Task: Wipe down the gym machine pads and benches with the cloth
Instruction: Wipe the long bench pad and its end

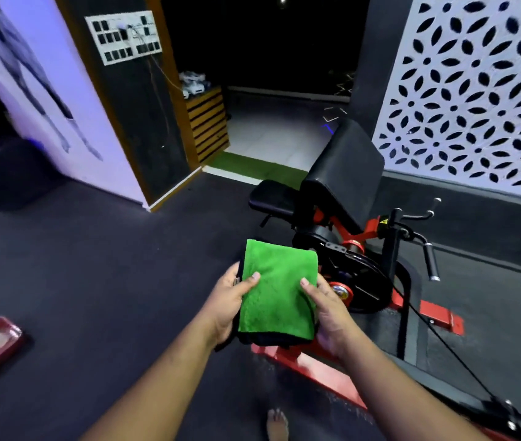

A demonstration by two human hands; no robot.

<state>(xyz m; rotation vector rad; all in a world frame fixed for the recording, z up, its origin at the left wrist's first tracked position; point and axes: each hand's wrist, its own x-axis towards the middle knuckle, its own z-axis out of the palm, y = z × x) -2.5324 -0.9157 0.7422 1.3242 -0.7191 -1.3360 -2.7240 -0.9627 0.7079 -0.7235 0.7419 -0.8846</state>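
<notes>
Both forearms reach forward from the bottom of the view, wrists close together. The left hand (pixel 227 305) grips the left edge of the folded green cloth (pixel 276 291), thumb laid on top, fingers curled beneath. The right hand (pixel 327 313) grips the right edge the same way, thumb on top. The cloth lies flat between them at mid-frame, held in the air in front of the machine. Beyond it stand the tilted black pad (pixel 345 168) and the small seat (pixel 271 198), both untouched.
</notes>
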